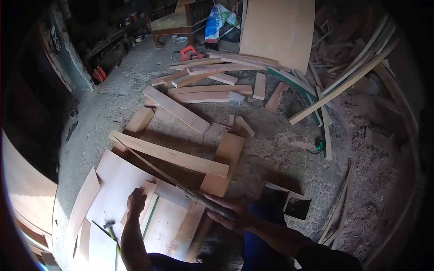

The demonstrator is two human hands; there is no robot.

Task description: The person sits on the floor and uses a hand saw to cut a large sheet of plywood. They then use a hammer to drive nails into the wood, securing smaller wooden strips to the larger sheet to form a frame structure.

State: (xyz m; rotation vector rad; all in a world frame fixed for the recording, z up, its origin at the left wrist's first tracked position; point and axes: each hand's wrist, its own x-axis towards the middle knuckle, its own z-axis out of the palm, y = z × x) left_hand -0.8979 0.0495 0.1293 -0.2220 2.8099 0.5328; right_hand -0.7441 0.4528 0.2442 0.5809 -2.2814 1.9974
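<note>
Around the hands (181, 205), loose planks (174, 108), plywood sheets (115, 180), a hammer (108, 224).

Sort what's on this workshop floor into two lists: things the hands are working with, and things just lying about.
In hand:
- long blade with a wooden handle, gripped by the right hand
- thin wood panel, pressed by the left hand
- plank frame beside it

Lying about:
- hammer
- red power tool
- loose planks
- leaning board
- small open box
</note>
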